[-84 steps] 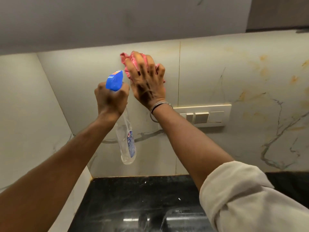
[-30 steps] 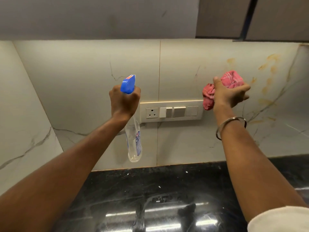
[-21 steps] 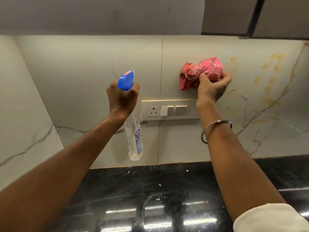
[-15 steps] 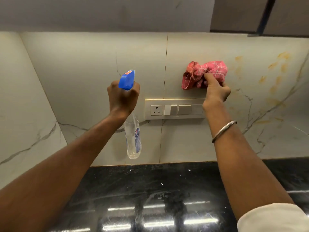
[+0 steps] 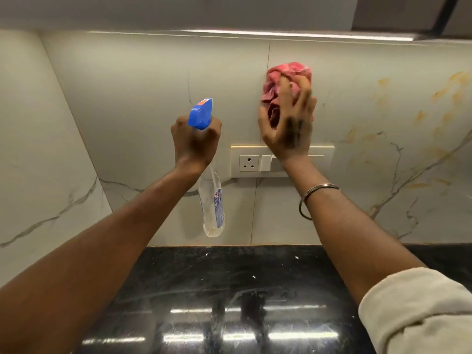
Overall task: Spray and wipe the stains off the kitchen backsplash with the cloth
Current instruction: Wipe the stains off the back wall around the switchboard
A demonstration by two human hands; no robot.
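My right hand presses a crumpled pink cloth flat against the pale marble backsplash, just above the switch plate; the hand is blurred. My left hand grips the neck of a clear spray bottle with a blue trigger head, held upright in front of the wall, left of the cloth. Orange-yellow stains dot the backsplash to the right of the cloth.
A cream switch plate with a socket sits on the wall under my right hand. A glossy black countertop runs below. A side wall closes the corner at left. A cabinet underside hangs overhead.
My right hand has spread over the cloth and slid it left and slightly up along the wall, away from the stains. The left hand with the bottle has hardly moved.
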